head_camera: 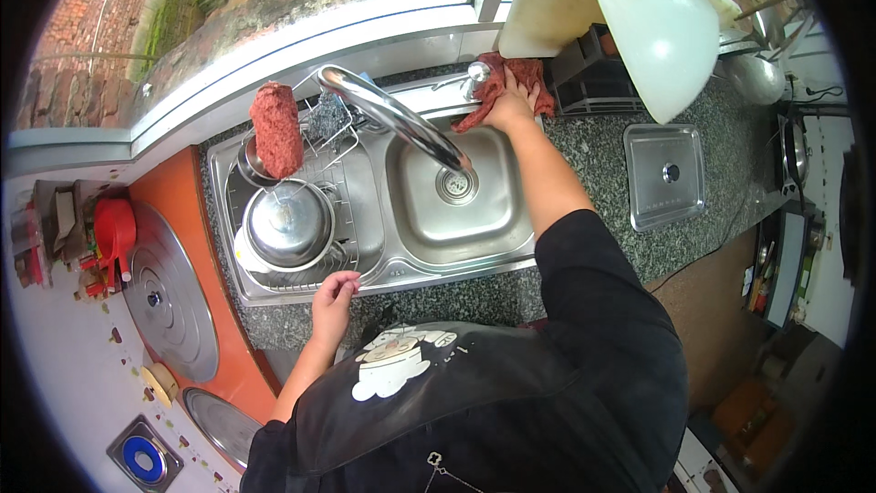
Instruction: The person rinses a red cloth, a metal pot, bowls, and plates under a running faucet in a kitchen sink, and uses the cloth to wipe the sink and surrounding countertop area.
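Observation:
My right hand (pixel 511 104) presses on a crumpled red cloth (pixel 540 82) at the back right corner of the steel sink, fingers spread over it. Close by its fingertips stands a round chrome knob (pixel 478 72). My left hand (pixel 335 300) hovers by the sink's front rim, fingers curled in, with nothing visible in it. Between them lies the bare sink basin (pixel 417 219), a chrome gooseneck faucet (pixel 400 120) arching above its drain. Left of the basin, a steel pot (pixel 291 222) sits upside down on a wire dish rack (pixel 348 202).
A rolled red cloth (pixel 276 130) and a steel wool pad (pixel 328 116) are at the back left. A black plastic rack (pixel 592 75) and a large pale bowl (pixel 657 27) stand behind the right counter. A rectangular steel lid (pixel 664 177) lies on the granite. An orange counter (pixel 178 185) runs left.

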`<state>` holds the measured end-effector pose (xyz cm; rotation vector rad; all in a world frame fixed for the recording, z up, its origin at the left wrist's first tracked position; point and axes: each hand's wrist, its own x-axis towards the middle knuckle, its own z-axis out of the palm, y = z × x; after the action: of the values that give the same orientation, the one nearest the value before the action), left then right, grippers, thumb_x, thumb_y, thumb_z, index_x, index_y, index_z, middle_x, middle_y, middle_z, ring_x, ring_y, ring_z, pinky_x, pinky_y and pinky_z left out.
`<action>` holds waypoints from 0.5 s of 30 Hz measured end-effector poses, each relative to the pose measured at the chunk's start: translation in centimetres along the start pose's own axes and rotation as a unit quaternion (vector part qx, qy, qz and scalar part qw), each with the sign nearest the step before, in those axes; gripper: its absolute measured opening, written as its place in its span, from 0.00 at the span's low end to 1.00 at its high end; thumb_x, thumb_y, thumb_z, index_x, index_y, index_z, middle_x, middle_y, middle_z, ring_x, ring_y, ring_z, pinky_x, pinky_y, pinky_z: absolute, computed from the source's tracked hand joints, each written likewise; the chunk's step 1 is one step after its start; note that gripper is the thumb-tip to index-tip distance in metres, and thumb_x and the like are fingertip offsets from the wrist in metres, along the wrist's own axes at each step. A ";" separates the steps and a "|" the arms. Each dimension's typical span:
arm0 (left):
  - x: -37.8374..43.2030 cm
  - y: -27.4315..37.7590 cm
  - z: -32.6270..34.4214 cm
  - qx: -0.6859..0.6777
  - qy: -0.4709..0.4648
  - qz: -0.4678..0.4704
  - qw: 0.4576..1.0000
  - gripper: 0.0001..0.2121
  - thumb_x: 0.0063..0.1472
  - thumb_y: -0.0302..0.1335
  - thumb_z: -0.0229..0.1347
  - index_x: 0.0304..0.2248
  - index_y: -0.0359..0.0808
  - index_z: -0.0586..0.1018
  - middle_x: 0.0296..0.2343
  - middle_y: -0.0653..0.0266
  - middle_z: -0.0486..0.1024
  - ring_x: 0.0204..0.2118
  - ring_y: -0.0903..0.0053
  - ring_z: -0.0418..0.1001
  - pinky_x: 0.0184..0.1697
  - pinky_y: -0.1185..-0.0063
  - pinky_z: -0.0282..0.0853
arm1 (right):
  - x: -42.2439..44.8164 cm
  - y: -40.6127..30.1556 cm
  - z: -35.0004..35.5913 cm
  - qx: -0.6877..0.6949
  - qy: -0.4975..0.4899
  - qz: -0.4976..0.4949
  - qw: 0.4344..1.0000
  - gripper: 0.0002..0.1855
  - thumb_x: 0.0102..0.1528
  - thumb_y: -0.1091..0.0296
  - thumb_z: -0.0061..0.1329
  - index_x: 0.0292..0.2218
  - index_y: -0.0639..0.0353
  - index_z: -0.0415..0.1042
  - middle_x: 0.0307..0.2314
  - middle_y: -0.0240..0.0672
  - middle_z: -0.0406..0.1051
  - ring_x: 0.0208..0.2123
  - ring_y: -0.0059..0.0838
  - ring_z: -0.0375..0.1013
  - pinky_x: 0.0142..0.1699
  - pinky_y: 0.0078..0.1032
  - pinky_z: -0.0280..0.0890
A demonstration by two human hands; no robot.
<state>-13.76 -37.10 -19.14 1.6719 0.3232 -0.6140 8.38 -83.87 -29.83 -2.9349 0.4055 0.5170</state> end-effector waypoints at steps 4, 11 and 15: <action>0.1 0.4 0.4 0.001 -0.036 0.008 0.999 0.08 0.69 0.21 0.51 0.45 0.31 0.78 0.33 0.69 0.77 0.37 0.84 0.72 0.45 0.84 0.67 | -2.3 0.6 6.8 0.098 0.234 0.095 0.963 0.41 0.56 0.59 0.51 0.68 0.53 0.55 0.65 0.46 0.55 0.64 0.49 0.58 0.70 0.58 0.37; 0.0 -2.6 -1.0 -0.010 0.012 -0.016 1.000 0.09 0.68 0.23 0.53 0.46 0.32 0.78 0.34 0.69 0.78 0.35 0.84 0.73 0.40 0.84 0.67 | -10.9 -4.4 5.7 0.393 0.065 0.130 0.908 0.43 0.54 0.64 0.53 0.67 0.57 0.52 0.61 0.55 0.60 0.59 0.56 0.64 0.66 0.46 0.55; 0.5 -0.4 -1.1 -0.038 0.024 -0.033 0.998 0.11 0.68 0.24 0.53 0.48 0.33 0.77 0.34 0.69 0.79 0.35 0.84 0.74 0.39 0.85 0.67 | -9.1 -12.9 3.6 0.517 0.234 0.013 0.823 0.43 0.55 0.58 0.54 0.63 0.71 0.54 0.61 0.62 0.57 0.63 0.62 0.57 0.67 0.48 0.52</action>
<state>-13.26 -36.02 -19.63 1.6101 0.4329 -0.6027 2.71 -68.78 -28.90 -1.9262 0.5450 -0.3714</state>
